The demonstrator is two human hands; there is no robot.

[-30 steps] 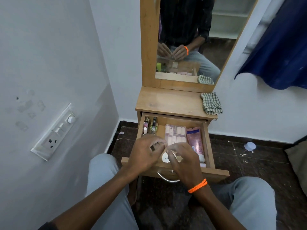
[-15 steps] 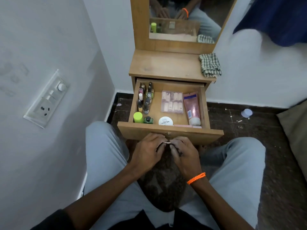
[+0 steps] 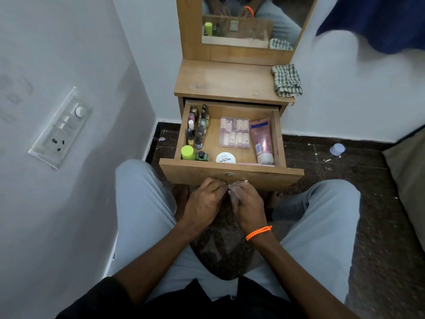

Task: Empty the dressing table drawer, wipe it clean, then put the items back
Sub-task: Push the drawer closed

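Both hands, left hand and right hand, curl their fingers at the open drawer front; whether they grip anything there, I cannot tell.

The drawer stands open and full: small bottles at left, a clear case in the middle, a pink tube at right. Both hands, left and right, rest curled at its front panel. A checked cloth lies on the tabletop.

My left hand and right hand covered the drawer handle; the small bottles' labels were unreadable.
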